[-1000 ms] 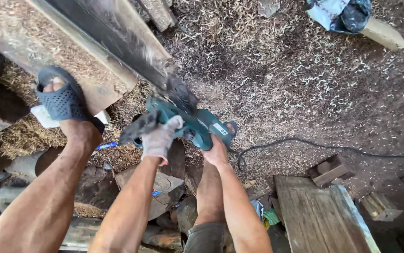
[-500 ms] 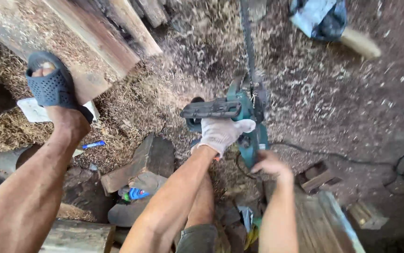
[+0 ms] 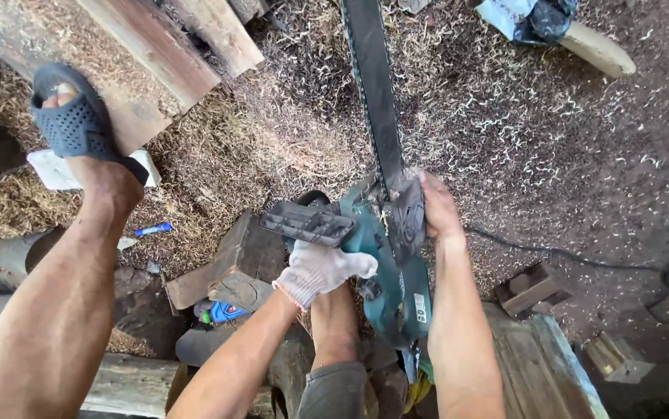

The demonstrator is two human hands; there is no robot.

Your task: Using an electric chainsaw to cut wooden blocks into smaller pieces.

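A teal electric chainsaw points away from me, its long dark bar reaching to the top of the view. My left hand, in a white knit glove, grips the saw's front handle just below the black hand guard. My right hand, bare, rests against the grey side cover at the base of the bar. My left foot in a dark blue slipper presses on a slanted wooden plank at upper left.
Sawdust and shavings cover the ground. Wood blocks lie by my left hand, a small block at right, a plank at lower right. A black cable runs right. A blue bag on a log sits top right.
The saw has swung off the plank to the middle of the view, bar pointing straight away. My right hand moved from the rear of the saw up to the cover at the bar's base.
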